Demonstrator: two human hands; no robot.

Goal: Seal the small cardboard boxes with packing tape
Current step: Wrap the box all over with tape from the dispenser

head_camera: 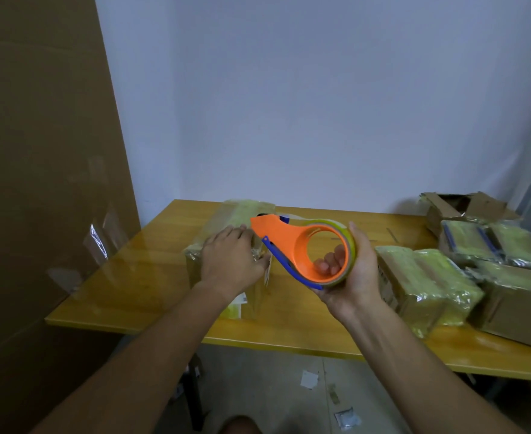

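Our left hand (231,258) lies flat, fingers straight, on the taped box (226,245) at the table's (139,270) left-middle. Our right hand (355,270) grips the orange dispenser (289,242), fingers through the tape roll (350,245), held just right of the box. More boxes (426,283) sit at right.
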